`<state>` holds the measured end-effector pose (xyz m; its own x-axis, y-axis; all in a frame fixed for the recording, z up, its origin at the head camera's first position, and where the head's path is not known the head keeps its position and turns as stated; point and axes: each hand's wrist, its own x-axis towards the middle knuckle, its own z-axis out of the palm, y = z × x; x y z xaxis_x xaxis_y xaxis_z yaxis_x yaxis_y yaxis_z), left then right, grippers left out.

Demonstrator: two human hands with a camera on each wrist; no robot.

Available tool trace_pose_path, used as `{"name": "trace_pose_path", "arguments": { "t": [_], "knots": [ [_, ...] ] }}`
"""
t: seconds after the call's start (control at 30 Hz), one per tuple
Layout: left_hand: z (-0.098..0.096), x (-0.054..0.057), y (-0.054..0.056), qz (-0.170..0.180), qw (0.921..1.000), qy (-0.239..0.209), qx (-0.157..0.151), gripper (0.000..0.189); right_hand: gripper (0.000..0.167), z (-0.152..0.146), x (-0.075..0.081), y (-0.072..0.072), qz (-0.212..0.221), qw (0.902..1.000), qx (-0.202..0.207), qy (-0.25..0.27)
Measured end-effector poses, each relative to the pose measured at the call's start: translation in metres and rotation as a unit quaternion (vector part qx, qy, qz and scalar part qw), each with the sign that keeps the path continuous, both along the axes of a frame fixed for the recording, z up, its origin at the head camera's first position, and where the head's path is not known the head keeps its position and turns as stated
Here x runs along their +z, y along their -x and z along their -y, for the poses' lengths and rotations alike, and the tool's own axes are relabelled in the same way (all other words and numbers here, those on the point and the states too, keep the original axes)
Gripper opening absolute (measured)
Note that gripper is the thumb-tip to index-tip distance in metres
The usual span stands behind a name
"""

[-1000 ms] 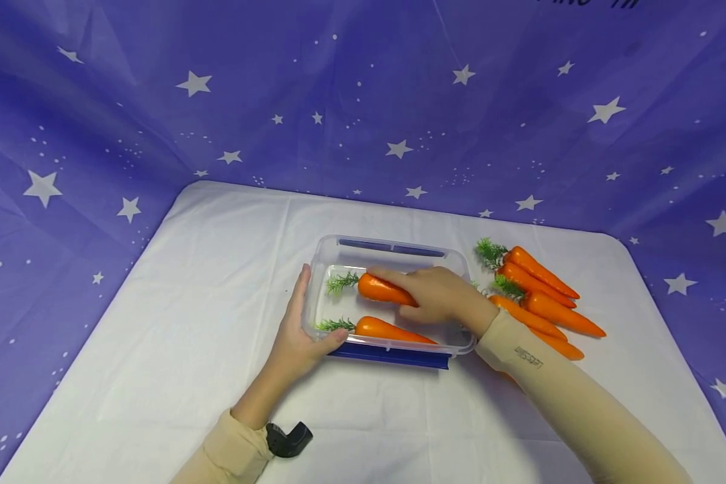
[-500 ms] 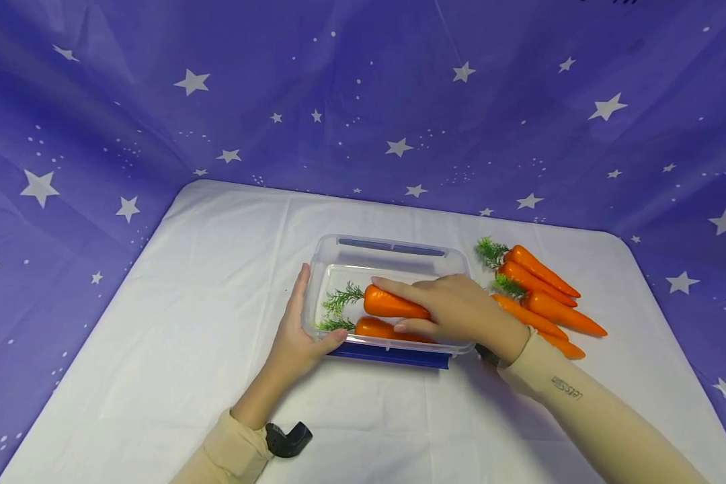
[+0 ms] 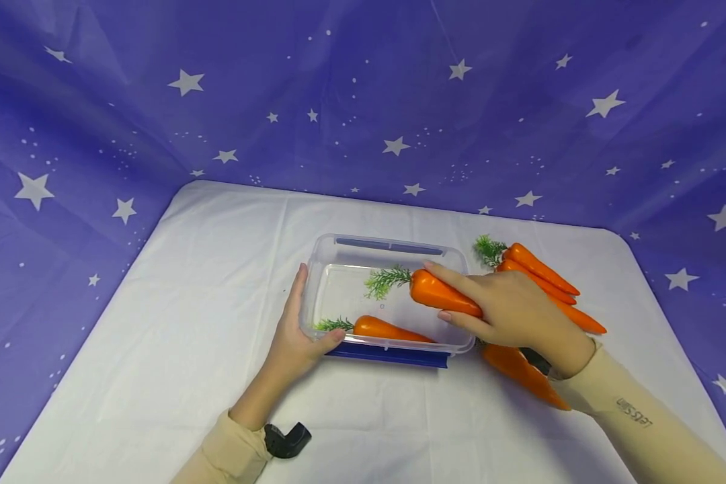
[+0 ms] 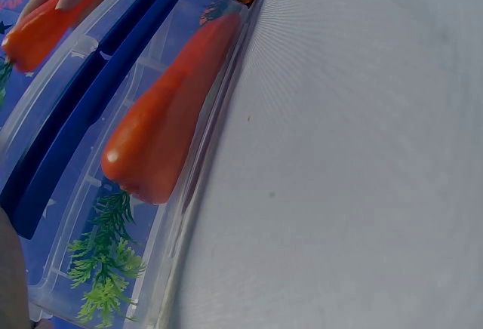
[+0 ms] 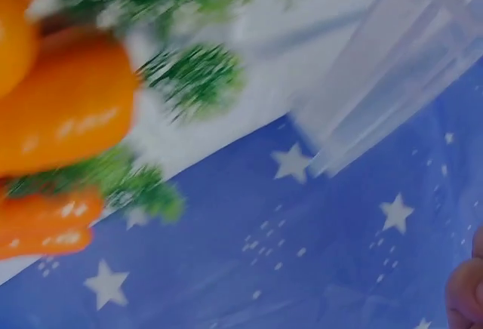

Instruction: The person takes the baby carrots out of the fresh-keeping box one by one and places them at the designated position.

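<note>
My right hand (image 3: 514, 312) grips an orange carrot (image 3: 438, 289) over the right part of a clear plastic food container (image 3: 323, 252). The carrot's leafy green top points left, and my fingers and palm hide its tip. A second carrot (image 3: 387, 328) lies inside along the container's front wall; through that wall it also shows in the left wrist view, with its green top (image 4: 109, 261). My left hand (image 3: 299, 336) holds the container's left front corner, thumb over the front rim and fingers along the left side.
Several more carrots (image 3: 544, 265) lie to the right of the container, partly behind my right hand and forearm. A blue clip flap (image 3: 393, 355) hangs along the container's front. The white-covered table (image 3: 230, 249) meets a blue starry backdrop (image 3: 351, 101).
My right hand has lifted the gripped carrot and drawn it toward the container's right end, after dipping toward the front. My left hand and the container have stayed nearly still.
</note>
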<state>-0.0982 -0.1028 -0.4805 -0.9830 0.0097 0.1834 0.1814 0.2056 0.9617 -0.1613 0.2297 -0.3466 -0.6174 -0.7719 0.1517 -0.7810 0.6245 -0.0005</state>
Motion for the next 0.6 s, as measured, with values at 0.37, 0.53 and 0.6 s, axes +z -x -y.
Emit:
{"name": "trace_pose_path", "arguments": {
  "t": [0.37, 0.53, 0.6],
  "knots": [
    [0.001, 0.002, -0.001, 0.001, 0.9999, 0.010, 0.006, 0.116, 0.083, -0.050, -0.007, -0.002, -0.008, 0.9955, -0.094, -0.011],
    [0.001, 0.002, -0.001, -0.001, 1.0000, 0.007, 0.003, 0.116, 0.081, -0.077, -0.019, -0.002, -0.008, 0.9905, -0.136, -0.013],
    [0.001, 0.002, -0.001, -0.003, 1.0000, 0.007, 0.002, 0.116, 0.081, -0.088, -0.023, -0.002, 0.004, 0.9874, -0.157, -0.021]
  ]
}}
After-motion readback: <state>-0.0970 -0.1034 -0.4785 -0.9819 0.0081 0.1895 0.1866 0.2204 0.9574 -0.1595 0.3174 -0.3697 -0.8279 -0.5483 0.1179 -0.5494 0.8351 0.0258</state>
